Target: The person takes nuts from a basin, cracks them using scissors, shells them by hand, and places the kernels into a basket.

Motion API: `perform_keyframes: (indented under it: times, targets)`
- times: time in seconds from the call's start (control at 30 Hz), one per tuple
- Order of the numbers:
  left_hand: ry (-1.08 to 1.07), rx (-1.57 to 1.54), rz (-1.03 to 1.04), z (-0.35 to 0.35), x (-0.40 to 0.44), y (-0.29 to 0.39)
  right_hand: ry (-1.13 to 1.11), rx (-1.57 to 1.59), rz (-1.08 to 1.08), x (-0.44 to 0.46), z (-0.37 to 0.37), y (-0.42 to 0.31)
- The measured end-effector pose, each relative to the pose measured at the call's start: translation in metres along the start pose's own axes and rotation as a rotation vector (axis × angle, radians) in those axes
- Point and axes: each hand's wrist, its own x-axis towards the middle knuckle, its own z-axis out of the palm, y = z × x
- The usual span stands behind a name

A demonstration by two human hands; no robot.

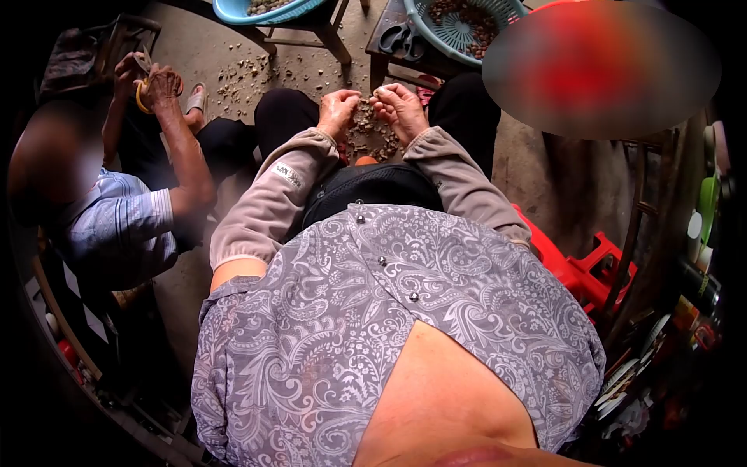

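A small pale piece (379,91) sits pinched at the thumb and forefinger of my right hand (401,110), seen in the head view out over my lap; the fingertips cover most of it, so I cannot tell what it is. My left hand (338,111) is just beside, fingers curled in and tips turned toward the right; whether anything is tucked inside them I cannot tell. Brown broken bits (372,142) litter the ground between my knees, partly hidden by my hands and bag. Ahead, the top edge cuts off a blue basin (228,11) of greyish pieces and a pale blue-green basket (436,39) with brown ones. Black scissors (415,51) lie beside the basket on a dark stool (380,49). To my left a co-worker (128,218), head blurred, holds yellow-handled scissors (142,100). A blurred oval on my right hides something red; below it, my body covers part of a red plastic stool (589,274).
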Motion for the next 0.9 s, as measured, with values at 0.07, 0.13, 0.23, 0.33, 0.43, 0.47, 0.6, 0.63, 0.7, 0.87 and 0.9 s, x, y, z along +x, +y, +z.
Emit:
perform_keyframes:
  times: [0.07,0.13,0.23,0.33,0.43,0.47,0.6,0.63,0.7,0.87,0.9]
  targets:
    - [-0.026,-0.06,-0.027,0.003,-0.003,0.002,0.004,0.005,0.006,0.001,-0.001,0.001]
    - [-0.109,-0.188,-0.003,0.0,-0.005,0.004,0.003,0.007,0.011,0.002,-0.003,0.002]
    - [-0.278,-0.431,-0.11,-0.002,0.003,0.002,-0.01,0.065,-0.011,0.003,-0.004,0.001]
    - [-0.424,-0.616,-0.29,-0.002,0.005,0.004,-0.029,-0.637,-0.334,-0.007,0.009,-0.012]
    - [-0.449,-0.649,-0.312,-0.001,0.004,0.007,-0.033,-1.19,-0.684,-0.012,0.019,-0.011]
    - [-0.468,-0.651,-0.312,-0.003,0.005,0.006,-0.034,-1.289,-0.777,-0.013,0.02,-0.011]
    - [-0.517,-0.672,-0.308,-0.005,0.009,0.002,-0.048,-1.275,-0.807,-0.015,0.021,-0.013]
    - [-0.52,-0.682,-0.304,-0.005,0.009,0.004,-0.054,-1.275,-0.815,-0.014,0.02,-0.013]
    - [-0.501,-0.653,-0.289,-0.004,0.007,0.004,-0.053,-1.186,-0.74,-0.013,0.019,-0.014]
    - [-0.444,-0.547,-0.149,-0.006,0.009,-0.002,-0.011,-0.314,-0.259,-0.005,0.009,-0.015]
    - [-0.4,-0.526,-0.112,-0.002,0.001,0.007,0.009,-0.198,-0.207,-0.002,0.006,-0.014]
